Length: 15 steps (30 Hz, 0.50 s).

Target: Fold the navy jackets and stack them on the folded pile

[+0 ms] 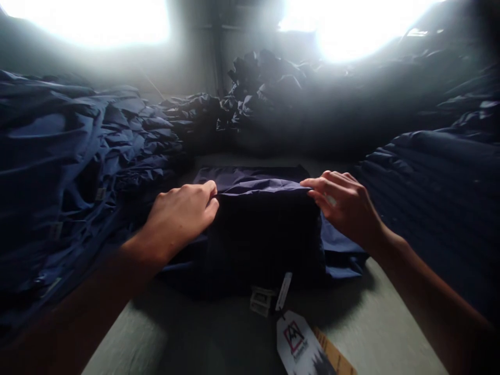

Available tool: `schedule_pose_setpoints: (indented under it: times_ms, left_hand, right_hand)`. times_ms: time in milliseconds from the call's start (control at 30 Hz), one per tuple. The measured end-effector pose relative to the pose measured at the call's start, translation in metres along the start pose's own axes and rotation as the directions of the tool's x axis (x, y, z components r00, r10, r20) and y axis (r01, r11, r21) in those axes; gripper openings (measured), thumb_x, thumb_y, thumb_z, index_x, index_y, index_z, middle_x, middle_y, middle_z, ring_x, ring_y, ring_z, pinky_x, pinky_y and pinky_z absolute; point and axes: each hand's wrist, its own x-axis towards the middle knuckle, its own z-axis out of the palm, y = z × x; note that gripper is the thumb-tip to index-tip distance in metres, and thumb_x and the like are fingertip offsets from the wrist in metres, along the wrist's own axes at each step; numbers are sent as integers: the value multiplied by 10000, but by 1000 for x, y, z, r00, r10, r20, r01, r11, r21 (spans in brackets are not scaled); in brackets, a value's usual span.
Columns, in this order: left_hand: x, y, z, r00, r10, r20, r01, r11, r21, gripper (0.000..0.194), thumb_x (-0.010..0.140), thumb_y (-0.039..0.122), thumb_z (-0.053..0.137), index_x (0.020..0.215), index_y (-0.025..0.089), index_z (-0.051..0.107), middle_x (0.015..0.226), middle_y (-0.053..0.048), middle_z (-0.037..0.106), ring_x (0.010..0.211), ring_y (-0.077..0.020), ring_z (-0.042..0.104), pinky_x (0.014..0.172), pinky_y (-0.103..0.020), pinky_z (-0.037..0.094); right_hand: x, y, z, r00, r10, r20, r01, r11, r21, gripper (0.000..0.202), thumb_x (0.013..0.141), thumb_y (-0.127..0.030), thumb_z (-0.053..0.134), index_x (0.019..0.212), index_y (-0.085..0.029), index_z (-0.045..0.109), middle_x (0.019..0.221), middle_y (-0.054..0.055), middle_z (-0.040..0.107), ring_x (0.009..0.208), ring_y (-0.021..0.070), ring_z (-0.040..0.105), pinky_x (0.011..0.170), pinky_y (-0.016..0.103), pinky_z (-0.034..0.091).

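A dark navy garment [265, 234] is partly folded in front of me, its raised edge stretched between my hands. My left hand [183, 208] pinches the left end of that edge between thumb and fingers. At the right end, my right hand [344, 200] grips the same edge with thumb and forefinger. The side facing me lies in deep shadow. From the near side hang a white printed hang tag [299, 341], a tan tag [332, 354] behind it, and small white labels [261, 301]. Part of the garment spreads out beneath the right wrist.
A high pile of dark blue garments [78, 135] rises on the left, and another stack [441, 182] stands on the right. More crumpled dark cloth [261, 88] is heaped at the back. The pale work surface [390, 323] shows near me. Bright light glares from above.
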Motion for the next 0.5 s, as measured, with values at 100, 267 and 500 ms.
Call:
schedule_pose_setpoints:
  times_ms: [100,267,500]
  left_hand:
    - [-1,2,-1,1000,4,-2,-4,1000,3,229,927,407,533,1021,281,700,880,-70,748,805,-298,719,764,-376,514]
    - [-3,2,-1,1000,24,4,-24,999,28,256,942,422,508,1006,282,712,871,-68,749,812,-305,723,773,-380,513]
    - [-5,1,-1,1000,-1,-13,2,999,43,242,927,432,541,992,295,730,834,-59,748,801,-293,719,769,-368,513]
  right_hand:
    - [-6,-9,2,996,-14,90,34,973,-229,490,897,-345,697,1380,-303,621,996,55,723,845,235,663,716,333,480]
    - [-12,-11,10,975,158,157,-64,872,-486,629,830,-214,648,1441,-326,554,891,23,753,670,218,666,593,292,386]
    - [-8,-18,6,990,141,29,-109,869,-482,544,839,-228,602,1374,-324,602,799,14,740,592,197,636,567,292,364]
